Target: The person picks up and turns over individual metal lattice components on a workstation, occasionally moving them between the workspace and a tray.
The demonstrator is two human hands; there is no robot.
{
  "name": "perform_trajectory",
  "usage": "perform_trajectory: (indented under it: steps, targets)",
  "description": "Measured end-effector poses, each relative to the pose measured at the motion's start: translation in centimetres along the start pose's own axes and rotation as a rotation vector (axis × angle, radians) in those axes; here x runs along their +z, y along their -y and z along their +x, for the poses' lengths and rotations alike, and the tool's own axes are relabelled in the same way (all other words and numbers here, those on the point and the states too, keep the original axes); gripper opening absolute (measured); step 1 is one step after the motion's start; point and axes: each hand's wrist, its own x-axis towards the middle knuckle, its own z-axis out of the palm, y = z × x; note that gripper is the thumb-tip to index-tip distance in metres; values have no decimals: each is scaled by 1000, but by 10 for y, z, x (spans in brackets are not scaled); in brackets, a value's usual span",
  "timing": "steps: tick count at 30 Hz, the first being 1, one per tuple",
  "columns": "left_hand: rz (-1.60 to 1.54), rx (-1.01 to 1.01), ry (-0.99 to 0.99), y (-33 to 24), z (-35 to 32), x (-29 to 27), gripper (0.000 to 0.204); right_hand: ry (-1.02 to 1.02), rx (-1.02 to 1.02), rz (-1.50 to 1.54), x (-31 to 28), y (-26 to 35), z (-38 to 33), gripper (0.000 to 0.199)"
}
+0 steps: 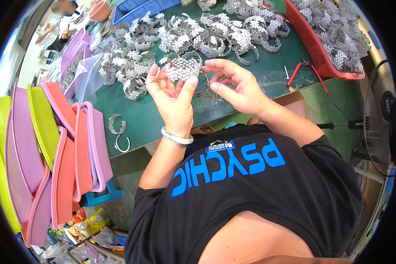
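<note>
Silver mesh metal band (183, 69) sits raised above the green table (141, 114), pinched in the left hand (171, 94) while the right hand (235, 86), fingers loosely curled and holding nothing, hovers beside it.

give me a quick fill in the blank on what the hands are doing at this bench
1. The left hand holds a silver mesh cuff in its ____ grip.
2. The table top is dark ____.
3. The red-handled pliers lie beside a ____ plastic basket.
4. The right hand touches the cuff's ____ end.

Missing words: fingertip; green; red; right
</note>
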Motion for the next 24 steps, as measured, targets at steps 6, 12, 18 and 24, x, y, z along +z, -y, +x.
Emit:
perform_trajectory:
  steps: [6,12,18,24]
  targets:
    - [152,90,6,2,-3,-1,81,13,53,114,0,-2,1,41]
    - [155,117,32,6,-5,-3,81,14,45,110,0,-2,1,40]
    - [161,109,33,4,-7,-2,79,-7,17,58,-1,-4,2,39]
    - [147,50,54,0,-7,-2,73,12,-85,-118,-4,7,7,38]
